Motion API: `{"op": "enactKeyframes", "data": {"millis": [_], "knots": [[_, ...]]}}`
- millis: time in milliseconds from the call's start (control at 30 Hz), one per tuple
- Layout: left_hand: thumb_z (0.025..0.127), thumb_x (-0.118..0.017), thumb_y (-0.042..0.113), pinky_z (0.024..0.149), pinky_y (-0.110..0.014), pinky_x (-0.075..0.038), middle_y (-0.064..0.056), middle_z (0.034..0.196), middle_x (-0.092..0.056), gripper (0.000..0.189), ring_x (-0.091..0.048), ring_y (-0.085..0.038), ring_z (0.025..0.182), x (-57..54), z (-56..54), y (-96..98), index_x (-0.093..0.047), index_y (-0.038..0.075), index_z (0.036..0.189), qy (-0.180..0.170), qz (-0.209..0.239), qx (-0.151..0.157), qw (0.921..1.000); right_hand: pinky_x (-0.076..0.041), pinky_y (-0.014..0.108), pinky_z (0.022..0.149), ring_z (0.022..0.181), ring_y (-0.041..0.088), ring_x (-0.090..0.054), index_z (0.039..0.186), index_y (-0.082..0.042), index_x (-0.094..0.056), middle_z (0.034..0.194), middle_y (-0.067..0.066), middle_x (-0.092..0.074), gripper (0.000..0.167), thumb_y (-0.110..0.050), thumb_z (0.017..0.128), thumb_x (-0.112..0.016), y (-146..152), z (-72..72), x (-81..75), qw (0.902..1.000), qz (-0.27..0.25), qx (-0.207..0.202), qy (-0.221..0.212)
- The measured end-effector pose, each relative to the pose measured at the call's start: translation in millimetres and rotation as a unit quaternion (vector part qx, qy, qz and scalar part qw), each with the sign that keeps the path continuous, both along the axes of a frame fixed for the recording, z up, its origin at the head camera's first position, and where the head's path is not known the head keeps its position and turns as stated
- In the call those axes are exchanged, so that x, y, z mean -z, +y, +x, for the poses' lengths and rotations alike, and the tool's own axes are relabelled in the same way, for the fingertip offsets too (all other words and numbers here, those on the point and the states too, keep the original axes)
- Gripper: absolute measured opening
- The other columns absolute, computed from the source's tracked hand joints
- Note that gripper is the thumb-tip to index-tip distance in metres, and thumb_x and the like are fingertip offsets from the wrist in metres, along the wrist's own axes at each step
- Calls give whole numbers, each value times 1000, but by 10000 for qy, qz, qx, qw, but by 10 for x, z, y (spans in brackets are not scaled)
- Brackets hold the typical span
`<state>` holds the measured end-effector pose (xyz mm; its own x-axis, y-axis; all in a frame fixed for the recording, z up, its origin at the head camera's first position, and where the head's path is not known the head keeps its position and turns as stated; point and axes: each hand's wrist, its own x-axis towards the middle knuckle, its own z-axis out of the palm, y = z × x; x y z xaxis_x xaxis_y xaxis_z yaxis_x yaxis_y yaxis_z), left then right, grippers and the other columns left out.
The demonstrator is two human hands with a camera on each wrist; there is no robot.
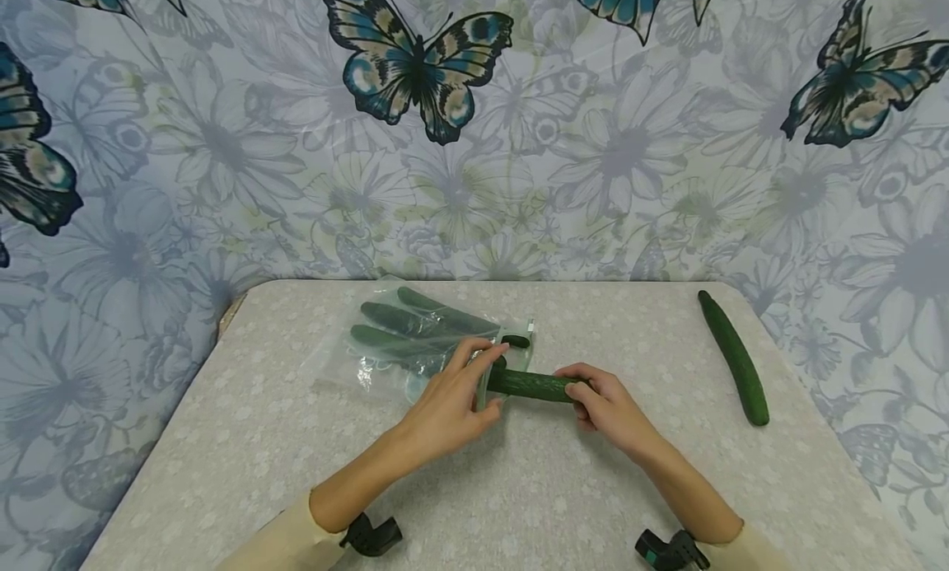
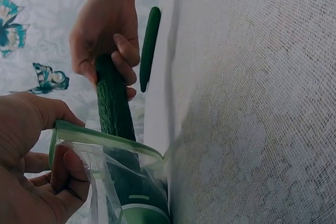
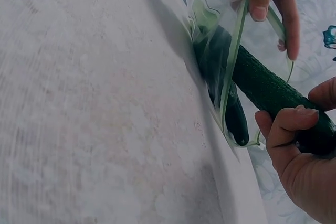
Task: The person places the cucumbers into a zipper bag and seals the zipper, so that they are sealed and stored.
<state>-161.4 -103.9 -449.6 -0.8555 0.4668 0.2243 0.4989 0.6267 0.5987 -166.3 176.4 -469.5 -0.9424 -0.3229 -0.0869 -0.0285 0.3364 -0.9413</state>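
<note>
A clear zip bag (image 1: 334, 375) with a green-edged mouth lies on its side at the table's middle, several cucumbers (image 1: 423, 317) inside. My left hand (image 1: 450, 408) grips the bag's mouth; in the left wrist view its thumb and curled fingers are at the green rim (image 2: 113, 139). One more cucumber (image 1: 535, 386) lies partly inside the bag, its near end sticking out to the right. Around that outer end curl the fingers and thumb of my right hand (image 1: 611, 410). In the right wrist view, a second cucumber's tip (image 3: 239, 124) shows low at the bag's mouth.
A single cucumber (image 1: 734, 361) lies by itself near the table's right edge. The table (image 1: 563, 505) wears a pale patterned cloth. Behind it hangs a floral backdrop (image 1: 615, 155) with butterflies. Black camera mounts (image 1: 374, 536) sit at both wrists.
</note>
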Motion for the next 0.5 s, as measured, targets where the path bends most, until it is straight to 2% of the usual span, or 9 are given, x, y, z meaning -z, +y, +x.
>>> {"op": "enactKeyframes", "data": {"millis": [267,500], "knots": [[99,-73,18,54,-23,-47,-4,164,-39,74,-49,0,59,-12,-2,12,-42,21,166,8,-28,8,10000,-40,24,51,55,9,-42,137,2,-64,74,4,-51,36,-16,111,-46,-118,-74,32,10000,23,-87,-2],[100,-71,20,53,-23,-46,-4,165,-38,73,-50,-1,60,-11,-6,9,-41,22,166,-55,0,56,10000,-39,23,53,56,9,-40,139,3,-62,74,2,-50,37,-14,111,-43,-246,-167,82,9993,-213,-268,-134]]}}
